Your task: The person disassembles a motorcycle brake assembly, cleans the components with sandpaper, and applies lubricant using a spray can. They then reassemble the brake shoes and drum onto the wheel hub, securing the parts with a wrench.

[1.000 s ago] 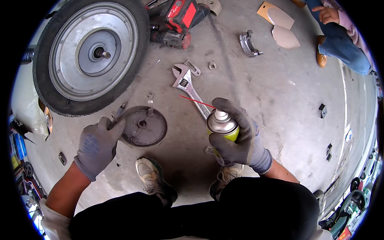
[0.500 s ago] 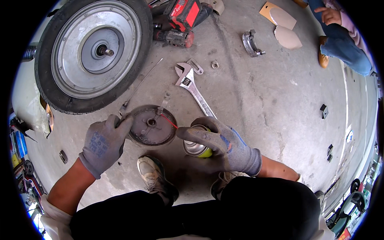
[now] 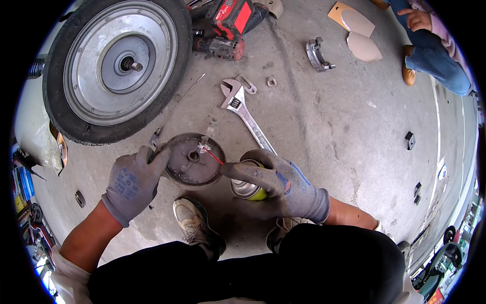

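My left hand (image 3: 135, 178), in a grey work glove, is closed on the left rim of a round brake backing plate (image 3: 178, 163), holding it above the floor. The plate is dark and grimy, with a hub hole in the middle and a small metal lever arm (image 3: 209, 130) at its upper right. My gloved right hand (image 3: 283, 183) is wrapped round a spray can (image 3: 247, 189), its index finger over the top. From the can's nozzle a thin red straw (image 3: 214, 156) reaches the foot of the lever arm, where a whitish patch (image 3: 204, 147) shows.
A wheel with a tyre (image 3: 82, 126) stands at upper left. Beyond the plate lie a long screwdriver (image 3: 178, 105), an adjustable wrench (image 3: 248, 119), a nut (image 3: 272, 81), a cordless power tool (image 3: 223, 48) and a curved brake shoe (image 3: 317, 54). Another person's leg (image 3: 438, 71) is at far right.
The whitish patch has appeared at the straw's tip, by the foot of the lever arm. The plate has shifted slightly to the right. Both hands keep their grips.
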Demonstrator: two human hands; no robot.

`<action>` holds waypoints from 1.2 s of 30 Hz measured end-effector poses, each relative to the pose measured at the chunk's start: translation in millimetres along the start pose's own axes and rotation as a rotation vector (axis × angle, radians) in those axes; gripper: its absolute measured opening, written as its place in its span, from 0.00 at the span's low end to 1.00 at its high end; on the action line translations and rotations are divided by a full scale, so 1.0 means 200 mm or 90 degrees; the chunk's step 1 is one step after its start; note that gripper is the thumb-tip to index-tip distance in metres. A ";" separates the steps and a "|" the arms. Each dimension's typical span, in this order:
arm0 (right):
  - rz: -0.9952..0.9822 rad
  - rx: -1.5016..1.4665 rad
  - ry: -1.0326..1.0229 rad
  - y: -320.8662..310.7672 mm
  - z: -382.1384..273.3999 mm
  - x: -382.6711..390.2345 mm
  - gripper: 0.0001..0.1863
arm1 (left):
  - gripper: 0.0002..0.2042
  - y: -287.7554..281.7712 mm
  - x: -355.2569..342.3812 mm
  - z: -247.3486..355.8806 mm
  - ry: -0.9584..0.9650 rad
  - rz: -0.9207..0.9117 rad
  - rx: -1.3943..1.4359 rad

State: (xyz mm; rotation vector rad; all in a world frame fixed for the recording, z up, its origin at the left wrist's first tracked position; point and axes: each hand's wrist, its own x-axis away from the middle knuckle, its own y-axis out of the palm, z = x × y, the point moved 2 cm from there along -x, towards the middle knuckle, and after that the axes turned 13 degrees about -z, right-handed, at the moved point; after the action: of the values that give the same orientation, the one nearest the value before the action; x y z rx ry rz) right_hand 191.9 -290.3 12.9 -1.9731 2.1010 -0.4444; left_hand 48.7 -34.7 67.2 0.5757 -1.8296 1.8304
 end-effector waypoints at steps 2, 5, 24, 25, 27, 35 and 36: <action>0.015 -0.011 -0.003 0.00 -0.01 -0.01 0.37 | 0.23 0.00 0.00 -0.01 -0.005 -0.011 0.006; 0.096 -0.004 0.015 -0.06 0.02 0.02 0.36 | 0.20 -0.04 0.01 0.01 -0.018 -0.004 0.032; 0.399 0.325 -0.017 -0.28 0.06 0.15 0.31 | 0.15 -0.04 -0.03 -0.01 -0.148 -0.280 1.219; 0.262 0.290 -0.001 -0.24 0.03 0.06 0.34 | 0.16 -0.07 -0.04 0.00 -0.149 -0.287 1.201; 0.206 0.164 0.075 -0.08 0.12 -0.06 0.40 | 0.18 -0.11 -0.06 0.03 -0.147 -0.304 1.168; -0.008 -0.162 0.216 0.10 0.12 -0.09 0.29 | 0.17 -0.03 -0.07 0.09 -0.072 -0.289 1.191; -0.060 -0.190 0.271 0.11 0.14 -0.11 0.29 | 0.15 -0.02 -0.06 0.09 -0.056 -0.298 1.192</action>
State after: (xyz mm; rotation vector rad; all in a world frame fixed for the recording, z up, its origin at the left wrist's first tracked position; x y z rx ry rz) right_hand 182.7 -268.9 -22.2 -2.3191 2.4546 -0.6520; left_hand 58.9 -54.1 63.1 1.4122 0.5578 2.5700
